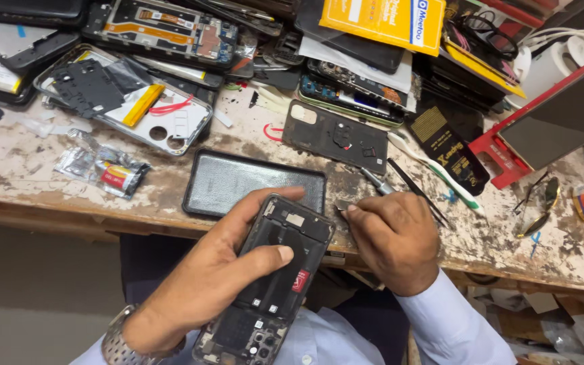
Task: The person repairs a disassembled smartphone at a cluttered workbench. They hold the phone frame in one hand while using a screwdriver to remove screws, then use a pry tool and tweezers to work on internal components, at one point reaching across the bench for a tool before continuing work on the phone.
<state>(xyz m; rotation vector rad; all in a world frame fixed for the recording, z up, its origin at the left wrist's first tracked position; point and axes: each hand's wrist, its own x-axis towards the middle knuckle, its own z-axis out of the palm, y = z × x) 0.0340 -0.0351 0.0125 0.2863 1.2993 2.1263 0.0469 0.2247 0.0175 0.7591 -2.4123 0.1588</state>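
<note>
Two hands over the near edge of a scuffed, paint-stained workbench (28, 172). Bench is piled along the back with stripped phones, frames and packaging.

Left hand (217, 270): wrapped around an opened phone (275, 277), back cover off. Thumb lies across the middle of the exposed internals, fingers curl up behind the left side, index tip shows above the top-left corner. Firm grip, hand mostly closed around the body. Metal watch (119, 345) on that wrist.

Right hand (393, 240): closed into a loose fist, fingertips pinched on a small metal tool (376, 181). Its shaft sticks up and away from the knuckles; the working end sits at the phone's top-right corner, under the fingertips. Can't tell whether it's touching the frame.

Opened phone: held tilted, top end over the bench edge, camera end down toward the person's lap. Dark inner plate, black battery area, small red tag near the right edge, camera cluster at the bottom.

Just behind it, flat on the bench: a dark rectangular phone case (251, 182). Behind the right hand: a black back cover (332, 135) lying inside up, black tweezers (417, 192), and a white-and-green toothbrush (434, 169). Far left: white phone frame (150, 115) with a yellow strip, and a small clear plastic bag (106, 169).
</note>
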